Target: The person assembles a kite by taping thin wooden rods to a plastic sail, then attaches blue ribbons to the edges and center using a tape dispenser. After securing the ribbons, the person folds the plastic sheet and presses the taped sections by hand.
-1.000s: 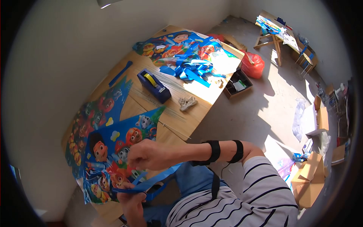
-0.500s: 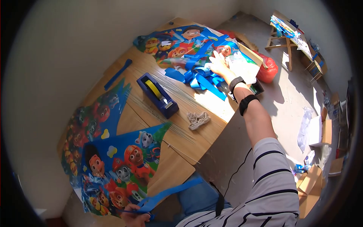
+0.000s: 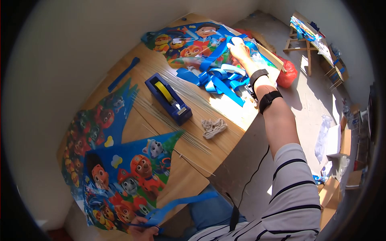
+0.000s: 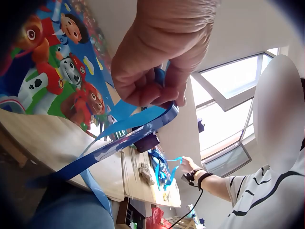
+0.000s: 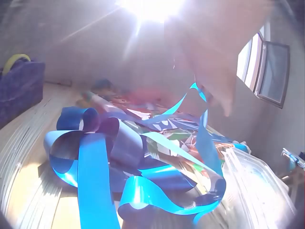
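Low at the table's near edge, my left hand pinches blue ribbon strips that trail over the person's lap. Beside it lies a blue printed sheet with cartoon dogs. At the far end, my right hand is stretched out over a tangled pile of shiny blue ribbon. Its fingers pinch one strip, which rises out of the pile in the right wrist view. Under the pile is another printed sheet. Glare washes out part of the right hand in its own wrist view.
A purple tape dispenser stands mid-table among thin rods. A crumpled pale cloth lies nearby. A clear plastic box sits right of the ribbon pile. Beyond the table are a red bag and cardboard boxes.
My right hand has gone from beside the left hand out to the far ribbon pile, then closed its fingers on a strip. The left hand keeps its ribbon near the lap.
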Action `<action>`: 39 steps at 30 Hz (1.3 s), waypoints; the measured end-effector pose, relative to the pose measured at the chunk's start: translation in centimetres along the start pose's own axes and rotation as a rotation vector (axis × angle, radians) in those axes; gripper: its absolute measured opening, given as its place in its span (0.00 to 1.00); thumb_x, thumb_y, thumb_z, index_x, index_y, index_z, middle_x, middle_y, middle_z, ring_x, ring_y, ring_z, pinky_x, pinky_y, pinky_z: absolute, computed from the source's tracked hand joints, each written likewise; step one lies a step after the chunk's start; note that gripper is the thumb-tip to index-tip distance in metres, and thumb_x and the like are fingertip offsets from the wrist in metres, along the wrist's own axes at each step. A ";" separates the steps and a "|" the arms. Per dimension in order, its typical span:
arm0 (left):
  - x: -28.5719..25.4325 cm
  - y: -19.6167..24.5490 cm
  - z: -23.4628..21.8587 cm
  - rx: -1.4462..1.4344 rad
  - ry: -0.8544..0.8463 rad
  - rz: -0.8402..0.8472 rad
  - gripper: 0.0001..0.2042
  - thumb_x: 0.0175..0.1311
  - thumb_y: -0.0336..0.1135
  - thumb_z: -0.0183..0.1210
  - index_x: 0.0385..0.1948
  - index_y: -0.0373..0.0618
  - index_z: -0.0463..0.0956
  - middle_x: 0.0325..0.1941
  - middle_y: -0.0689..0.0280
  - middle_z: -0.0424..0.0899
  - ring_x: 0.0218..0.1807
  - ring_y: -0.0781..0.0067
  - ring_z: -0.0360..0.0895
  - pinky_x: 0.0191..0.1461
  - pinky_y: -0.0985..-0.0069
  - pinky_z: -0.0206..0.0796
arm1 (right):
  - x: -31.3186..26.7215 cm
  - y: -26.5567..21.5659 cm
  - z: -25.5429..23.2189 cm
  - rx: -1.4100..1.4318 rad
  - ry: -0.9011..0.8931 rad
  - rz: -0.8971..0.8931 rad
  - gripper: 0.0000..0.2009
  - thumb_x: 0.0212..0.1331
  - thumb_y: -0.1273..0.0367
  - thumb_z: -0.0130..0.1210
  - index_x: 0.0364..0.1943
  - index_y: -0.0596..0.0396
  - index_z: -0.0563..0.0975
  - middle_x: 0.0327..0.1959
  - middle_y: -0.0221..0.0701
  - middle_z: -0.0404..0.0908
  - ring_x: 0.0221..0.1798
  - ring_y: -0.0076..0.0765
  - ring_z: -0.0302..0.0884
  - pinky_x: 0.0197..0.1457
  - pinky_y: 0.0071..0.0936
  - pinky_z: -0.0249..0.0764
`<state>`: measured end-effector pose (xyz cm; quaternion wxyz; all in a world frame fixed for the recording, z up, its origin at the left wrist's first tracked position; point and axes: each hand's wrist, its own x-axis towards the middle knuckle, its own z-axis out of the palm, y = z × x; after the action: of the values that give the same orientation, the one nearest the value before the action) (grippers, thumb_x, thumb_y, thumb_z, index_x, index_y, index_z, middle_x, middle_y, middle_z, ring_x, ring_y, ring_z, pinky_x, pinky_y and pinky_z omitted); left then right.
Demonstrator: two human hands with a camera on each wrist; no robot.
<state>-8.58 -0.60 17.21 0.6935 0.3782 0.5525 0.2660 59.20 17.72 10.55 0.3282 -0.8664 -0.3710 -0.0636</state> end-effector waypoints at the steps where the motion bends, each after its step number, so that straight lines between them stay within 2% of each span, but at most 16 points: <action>1: -0.5 0.3 0.3 -0.020 0.033 0.038 0.17 0.48 0.16 0.59 0.41 0.43 0.72 0.32 0.65 0.80 0.30 0.76 0.76 0.33 0.81 0.69 | 1.0 -1.1 -1.6 0.080 0.025 -0.019 0.27 0.60 0.58 0.58 0.61 0.57 0.72 0.65 0.47 0.70 0.70 0.49 0.64 0.73 0.38 0.60; 4: -1.9 0.8 1.0 -0.058 0.118 0.103 0.18 0.50 0.17 0.60 0.44 0.44 0.71 0.39 0.65 0.79 0.38 0.75 0.77 0.40 0.80 0.71 | 3.1 -5.0 -5.8 0.177 0.294 -0.316 0.24 0.61 0.58 0.60 0.55 0.61 0.77 0.60 0.47 0.75 0.64 0.48 0.72 0.69 0.35 0.67; 6: -2.6 0.4 -0.2 -0.040 0.148 0.067 0.19 0.52 0.18 0.60 0.47 0.43 0.71 0.43 0.66 0.77 0.43 0.75 0.77 0.44 0.80 0.71 | 0.0 -10.7 -9.8 0.543 0.264 -0.279 0.23 0.62 0.59 0.60 0.55 0.62 0.78 0.60 0.43 0.75 0.63 0.45 0.75 0.66 0.33 0.71; 7: -3.2 0.3 -0.2 -0.054 0.155 0.102 0.20 0.52 0.18 0.60 0.48 0.43 0.71 0.43 0.66 0.77 0.42 0.75 0.77 0.44 0.80 0.71 | -0.6 -12.8 -11.1 0.427 0.031 -0.232 0.24 0.62 0.50 0.58 0.51 0.55 0.80 0.56 0.43 0.79 0.59 0.45 0.77 0.62 0.37 0.74; 10: -4.5 1.5 1.5 -0.070 0.157 0.276 0.19 0.56 0.20 0.59 0.51 0.42 0.73 0.39 0.67 0.79 0.37 0.78 0.76 0.40 0.83 0.69 | -2.2 -17.2 -6.7 0.829 0.302 -1.074 0.08 0.63 0.66 0.61 0.44 0.48 0.84 0.47 0.41 0.82 0.56 0.43 0.79 0.59 0.32 0.78; 12: -4.0 1.3 0.3 -0.015 0.067 0.446 0.18 0.46 0.19 0.65 0.39 0.41 0.71 0.30 0.63 0.80 0.30 0.73 0.79 0.37 0.77 0.73 | -14.3 -24.0 -13.9 0.700 0.051 -0.985 0.08 0.60 0.70 0.63 0.43 0.45 0.85 0.58 0.41 0.75 0.63 0.44 0.72 0.61 0.29 0.76; 13: -4.0 1.2 -0.2 0.010 0.022 0.530 0.18 0.41 0.18 0.68 0.33 0.41 0.69 0.25 0.60 0.81 0.26 0.70 0.80 0.35 0.74 0.75 | -19.0 -26.6 -14.1 1.001 -0.201 -0.713 0.08 0.62 0.66 0.60 0.43 0.48 0.85 0.60 0.44 0.72 0.63 0.46 0.71 0.58 0.30 0.77; 14: -4.7 1.7 0.1 0.091 0.009 0.655 0.18 0.41 0.19 0.68 0.33 0.41 0.69 0.26 0.60 0.80 0.27 0.70 0.80 0.37 0.73 0.76 | -22.3 -27.9 -13.9 0.964 -0.227 -0.857 0.15 0.64 0.59 0.58 0.45 0.56 0.84 0.57 0.46 0.73 0.62 0.48 0.71 0.59 0.34 0.75; 15: -5.4 2.7 0.6 0.172 -0.004 0.779 0.18 0.41 0.21 0.69 0.34 0.41 0.69 0.27 0.60 0.79 0.28 0.69 0.80 0.38 0.72 0.76 | -26.1 -29.1 -13.4 1.115 -0.528 -0.695 0.27 0.64 0.54 0.58 0.55 0.66 0.77 0.59 0.43 0.74 0.60 0.44 0.73 0.60 0.34 0.70; 18: -7.7 4.5 0.1 0.385 0.000 1.020 0.20 0.43 0.27 0.75 0.32 0.43 0.70 0.26 0.62 0.81 0.30 0.70 0.80 0.44 0.69 0.75 | -35.4 -31.7 -11.3 1.133 -0.918 -0.780 0.25 0.69 0.52 0.51 0.42 0.67 0.79 0.50 0.46 0.77 0.53 0.48 0.75 0.56 0.37 0.71; 22: -9.3 4.1 -2.3 0.392 0.083 0.917 0.20 0.41 0.31 0.79 0.31 0.44 0.72 0.27 0.65 0.81 0.31 0.74 0.77 0.44 0.72 0.70 | -41.6 -34.0 -12.8 1.216 -1.324 -0.802 0.23 0.73 0.56 0.45 0.34 0.66 0.79 0.39 0.46 0.79 0.47 0.52 0.75 0.54 0.41 0.69; 25: -9.0 3.5 -3.0 0.516 0.126 0.971 0.18 0.39 0.23 0.72 0.29 0.42 0.70 0.28 0.67 0.77 0.30 0.77 0.77 0.37 0.82 0.68 | -42.6 -34.9 -13.9 1.220 -1.123 -1.000 0.22 0.73 0.57 0.45 0.32 0.64 0.78 0.37 0.47 0.79 0.44 0.53 0.75 0.51 0.42 0.70; 29: -8.8 2.5 -4.1 0.525 0.285 1.008 0.17 0.39 0.19 0.71 0.29 0.43 0.71 0.29 0.68 0.76 0.31 0.78 0.77 0.38 0.82 0.68 | -42.4 -35.0 -14.5 1.130 -1.137 -1.072 0.23 0.73 0.56 0.44 0.34 0.65 0.78 0.36 0.47 0.79 0.44 0.54 0.76 0.49 0.42 0.71; 31: -9.0 2.8 -4.9 0.609 0.216 1.103 0.18 0.41 0.19 0.73 0.29 0.43 0.71 0.30 0.69 0.78 0.32 0.78 0.77 0.38 0.82 0.69 | -42.1 -35.0 -14.9 1.026 -1.247 -1.035 0.24 0.73 0.54 0.44 0.35 0.66 0.78 0.37 0.48 0.79 0.44 0.53 0.76 0.48 0.41 0.72; 35: -10.4 4.5 -2.9 0.237 0.058 0.812 0.19 0.42 0.22 0.76 0.29 0.44 0.71 0.30 0.68 0.80 0.33 0.80 0.78 0.39 0.83 0.71 | -41.9 -35.7 -15.7 1.014 -1.254 -1.011 0.28 0.74 0.52 0.42 0.39 0.69 0.78 0.41 0.46 0.81 0.44 0.47 0.78 0.47 0.38 0.73; 39: -8.9 4.1 -4.3 0.120 -0.106 0.801 0.16 0.46 0.22 0.75 0.30 0.44 0.73 0.33 0.70 0.80 0.36 0.81 0.78 0.42 0.79 0.73 | -41.8 -36.5 -15.2 0.980 -1.289 -1.064 0.28 0.74 0.51 0.42 0.40 0.68 0.78 0.42 0.42 0.80 0.42 0.43 0.77 0.47 0.34 0.72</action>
<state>-14.78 -4.25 25.11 0.5391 0.6166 0.3394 0.4626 6.27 1.78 26.63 0.3147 -0.2210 -0.8086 0.4453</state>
